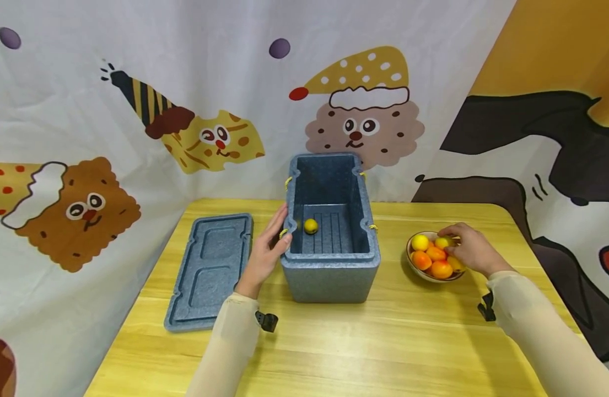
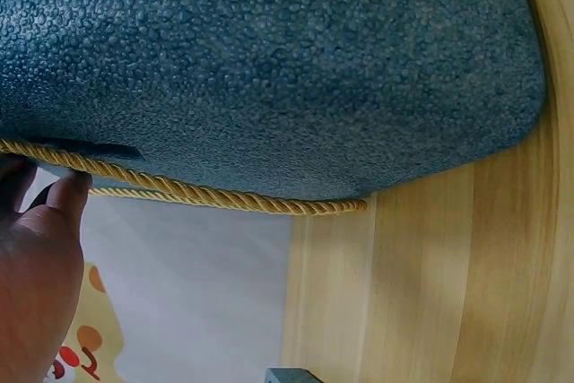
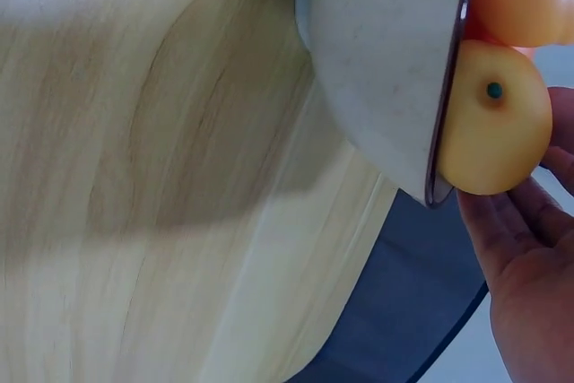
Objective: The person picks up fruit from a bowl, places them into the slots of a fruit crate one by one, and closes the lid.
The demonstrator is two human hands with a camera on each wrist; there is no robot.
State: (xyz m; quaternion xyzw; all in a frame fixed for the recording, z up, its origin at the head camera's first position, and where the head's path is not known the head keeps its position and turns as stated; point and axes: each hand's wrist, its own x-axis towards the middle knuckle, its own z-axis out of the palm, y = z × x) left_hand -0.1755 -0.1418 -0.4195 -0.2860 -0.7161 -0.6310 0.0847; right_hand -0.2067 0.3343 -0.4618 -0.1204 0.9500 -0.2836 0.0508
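A speckled blue-grey foam box point(image 1: 329, 281) stands without its lid, with one lemon point(image 1: 311, 226) on its floor. My left hand point(image 1: 267, 251) rests along the box's left side, fingers extended and thumb near the rim, close to a yellow rope point(image 2: 224, 196). At the right, a bowl point(image 3: 386, 69) holds yellow and orange toy fruits. My right hand point(image 1: 473, 249) reaches over the bowl's right edge and pinches a lemon point(image 1: 442, 242) among the fruits. A yellow-orange fruit point(image 3: 496, 123) at the rim partly hides those fingers in the right wrist view.
The matching foam lid point(image 1: 212, 270) lies flat on the wooden table point(image 1: 329, 347), left of the box. Behind the table hangs a cloth point(image 1: 225, 44) with cartoon prints. Each wrist carries a small black camera mount.
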